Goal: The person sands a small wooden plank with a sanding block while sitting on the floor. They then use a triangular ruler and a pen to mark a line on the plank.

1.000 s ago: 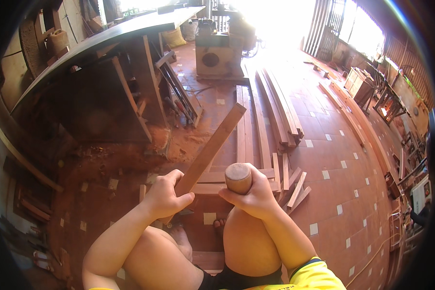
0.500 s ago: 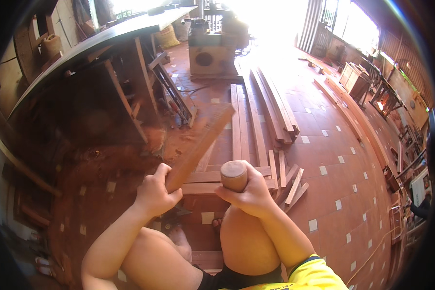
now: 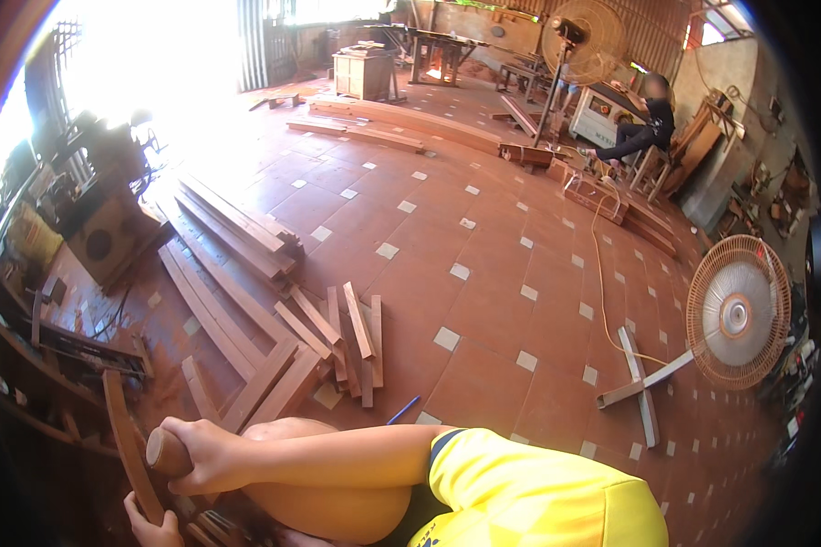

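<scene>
My right hand [image 3: 208, 456] is closed around a round wooden mallet head [image 3: 162, 451] at the lower left of the head view, above my bare knee [image 3: 337, 506]. The forearm reaches it from my yellow sleeve [image 3: 529, 492]. My left hand [image 3: 153, 529] shows only partly at the bottom edge. It grips a narrow reddish wooden board [image 3: 123, 438] that stands nearly upright just left of the mallet head. The board's lower end is hidden.
Long planks [image 3: 237, 228] and short offcuts [image 3: 342, 333] lie on the tiled floor ahead. A machine [image 3: 105, 232] stands at left. A standing fan [image 3: 737, 314] on a wooden cross base [image 3: 643, 392] is at right. A seated person [image 3: 643, 128] is far back right.
The view has swung far to the right, so hands and board now sit at the lower left. Both hands keep their grips; the board stands steeper than before.
</scene>
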A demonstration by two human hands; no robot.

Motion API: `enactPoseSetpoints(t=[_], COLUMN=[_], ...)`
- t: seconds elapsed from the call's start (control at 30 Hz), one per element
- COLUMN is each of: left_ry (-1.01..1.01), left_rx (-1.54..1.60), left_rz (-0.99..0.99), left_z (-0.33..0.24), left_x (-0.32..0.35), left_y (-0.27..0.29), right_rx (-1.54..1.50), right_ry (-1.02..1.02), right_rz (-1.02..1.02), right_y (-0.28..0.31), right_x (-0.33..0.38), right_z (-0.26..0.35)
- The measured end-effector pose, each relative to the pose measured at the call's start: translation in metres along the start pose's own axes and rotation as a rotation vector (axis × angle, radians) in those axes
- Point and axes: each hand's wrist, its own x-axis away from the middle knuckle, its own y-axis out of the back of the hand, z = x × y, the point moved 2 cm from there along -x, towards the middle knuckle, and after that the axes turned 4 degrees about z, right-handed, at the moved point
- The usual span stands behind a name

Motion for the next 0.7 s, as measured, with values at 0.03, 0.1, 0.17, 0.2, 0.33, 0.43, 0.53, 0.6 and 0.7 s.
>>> enactPoseSetpoints(t=[0.03,0.1,0.17,0.2,0.33,0.43,0.53,0.6,0.7], left_ry=[-0.024,-0.064,0.003,0.041,0.078,-0.042,-0.185,-0.270,-0.251], left_rx=[0.003,0.035,0.066,0.073,0.074,0.078,0.174,0.238,0.140], left_rz=[-0.009,-0.004,0.041,0.054,0.097,0.052,-0.006,-0.060,-0.121], left_z=[-0.003,-0.021,-0.037,-0.040,-0.045,-0.047,-0.006,0.019,-0.008], left_x=[-0.002,0.006,0.009,0.011,0.016,0.029,0.011,0.012,0.022], left_y=[0.002,-0.001,0.000,0.004,0.008,0.001,-0.001,-0.006,0.016], right_rx=[-0.018,-0.002,-0.005,-0.005,0.014,0.034,0.080,0.065,0.283], right_ry=[-0.008,-0.021,-0.063,-0.058,-0.044,-0.058,0.001,0.174,0.248], right_rz=[0.008,-0.028,-0.026,-0.022,-0.037,-0.064,-0.097,-0.088,-0.235], right_y=[-0.001,0.000,-0.001,-0.003,-0.002,0.007,0.012,0.017,0.032], right_x=[-0.002,0.001,0.002,0.002,0.011,0.021,0.015,0.006,0.021], right_z=[0.001,0.003,0.005,0.006,0.010,0.010,0.003,-0.008,0.036])
